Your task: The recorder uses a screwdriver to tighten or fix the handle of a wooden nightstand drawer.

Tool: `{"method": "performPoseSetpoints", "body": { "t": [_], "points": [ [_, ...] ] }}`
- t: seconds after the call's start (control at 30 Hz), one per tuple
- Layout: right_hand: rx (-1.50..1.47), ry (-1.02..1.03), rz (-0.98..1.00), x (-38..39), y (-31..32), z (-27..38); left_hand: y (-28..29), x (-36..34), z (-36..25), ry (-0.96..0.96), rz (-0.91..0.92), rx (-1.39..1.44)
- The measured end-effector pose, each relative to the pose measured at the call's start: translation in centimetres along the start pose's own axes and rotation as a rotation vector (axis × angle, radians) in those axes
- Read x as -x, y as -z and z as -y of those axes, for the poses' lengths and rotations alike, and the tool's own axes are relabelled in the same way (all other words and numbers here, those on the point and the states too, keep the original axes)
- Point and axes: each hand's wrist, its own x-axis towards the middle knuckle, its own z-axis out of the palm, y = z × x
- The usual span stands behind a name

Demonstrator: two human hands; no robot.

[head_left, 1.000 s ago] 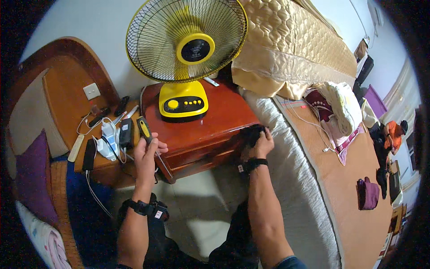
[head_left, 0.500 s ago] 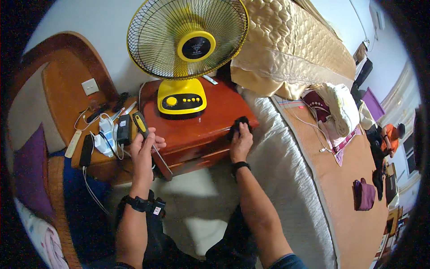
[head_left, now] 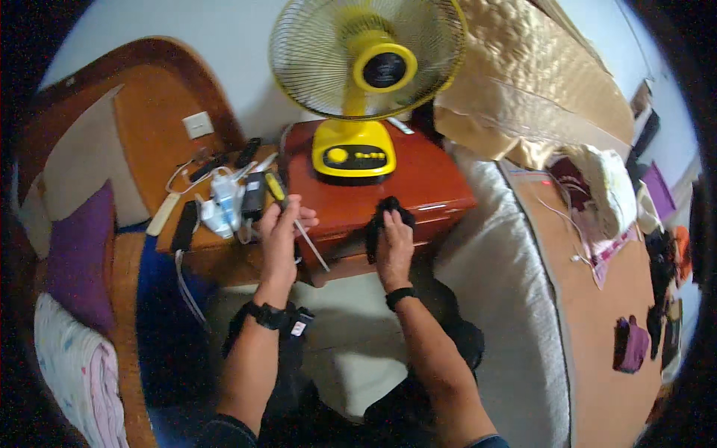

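Observation:
My left hand (head_left: 278, 237) is closed round a screwdriver (head_left: 275, 187) with a yellow and black handle. Its metal shaft slants down to the right, in front of the nightstand's left front corner. In my right hand (head_left: 394, 250) is a bunched black cloth (head_left: 388, 207), held at the front edge of the red-brown nightstand (head_left: 429, 175). The cloth overlaps the top edge and the drawer front; whether it presses on the wood I cannot tell. A yellow table fan (head_left: 353, 148) with a black wire guard stands upright on the nightstand, beyond both hands.
Left of the nightstand, a wooden surface holds a black adapter (head_left: 254, 196), a white power strip (head_left: 225, 196), cables and a dark power bank (head_left: 185, 225). A bed (head_left: 590, 313) lies on the right, with folded white bedding (head_left: 609, 190) on it. A remote (head_left: 400, 125) lies behind the fan.
My right hand and the black cloth have moved left, from the nightstand's right front corner to the middle of its front edge. The left hand still holds the screwdriver. The whole view has shifted.

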Motion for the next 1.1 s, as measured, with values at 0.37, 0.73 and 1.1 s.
{"method": "performPoseSetpoints", "body": {
  "t": [0.37,0.73,1.1],
  "points": [
    [-0.103,0.220,0.204,1.7,-3.0,5.5,5.4,-0.7,-1.2,-0.023,-0.144,0.069],
    [-0.237,0.334,0.384,0.4,-4.7,11.1,8.2,-0.5,-2.7,-0.046,-0.214,0.033],
    [0.045,0.360,0.336,-8.9,-5.9,1.8,7.6,0.2,-3.5,-0.047,-0.208,0.043]
  ]
}}
